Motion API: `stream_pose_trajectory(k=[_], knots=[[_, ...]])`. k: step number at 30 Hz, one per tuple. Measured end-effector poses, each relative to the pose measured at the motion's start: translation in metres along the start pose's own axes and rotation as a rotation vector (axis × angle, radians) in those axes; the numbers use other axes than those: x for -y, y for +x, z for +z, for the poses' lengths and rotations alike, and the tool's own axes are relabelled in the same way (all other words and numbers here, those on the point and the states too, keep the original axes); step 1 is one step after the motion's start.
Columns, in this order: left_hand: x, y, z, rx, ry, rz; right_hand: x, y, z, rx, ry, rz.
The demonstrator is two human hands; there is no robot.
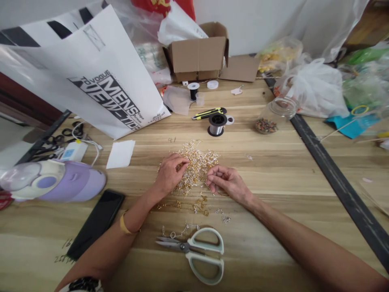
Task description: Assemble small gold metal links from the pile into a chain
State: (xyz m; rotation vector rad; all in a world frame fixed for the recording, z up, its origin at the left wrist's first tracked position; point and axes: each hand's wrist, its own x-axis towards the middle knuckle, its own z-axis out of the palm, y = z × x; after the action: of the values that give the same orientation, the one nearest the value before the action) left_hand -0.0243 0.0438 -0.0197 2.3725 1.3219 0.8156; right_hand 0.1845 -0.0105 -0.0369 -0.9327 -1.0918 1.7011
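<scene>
Jewellery workspace (pixel 246 251) — chains (pixel 199 209); wire spool (pixel 216 129)

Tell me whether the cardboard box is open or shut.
Open: the top of the cardboard box is not closed over, and part of its inside shows.

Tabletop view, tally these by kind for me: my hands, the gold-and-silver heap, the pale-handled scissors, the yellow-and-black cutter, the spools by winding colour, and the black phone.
Left hand and right hand: 2
Gold-and-silver heap: 1, pieces too small to count
Pale-handled scissors: 1
Yellow-and-black cutter: 1
Black-wound spool: 1
Silver-wound spool: 1
Black phone: 1
Total: 8
</scene>
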Motion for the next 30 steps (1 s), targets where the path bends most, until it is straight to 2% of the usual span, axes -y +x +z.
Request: stream_pose_trajectory(k=[10, 16, 27, 30], knots=[[-0.006, 0.000, -0.001, 0.187, 0.151, 0.092, 0.002, 0.000, 0.001, 0.006, -0.029, -0.017], [-0.002, 0.000, -0.007, 0.274, 0.069, 0.173, 0.005, -0.001, 0.002, 0.019, -0.076, -0.024], [0.006, 0.001, -0.018, 0.336, -0.051, 0.146, 0.003, -0.001, 0.000, 0.041, -0.093, -0.013], [0.005, 0.002, -0.017, 0.288, -0.047, 0.097, 0.002, -0.001, -0.001, 0.043, -0.081, -0.011]])
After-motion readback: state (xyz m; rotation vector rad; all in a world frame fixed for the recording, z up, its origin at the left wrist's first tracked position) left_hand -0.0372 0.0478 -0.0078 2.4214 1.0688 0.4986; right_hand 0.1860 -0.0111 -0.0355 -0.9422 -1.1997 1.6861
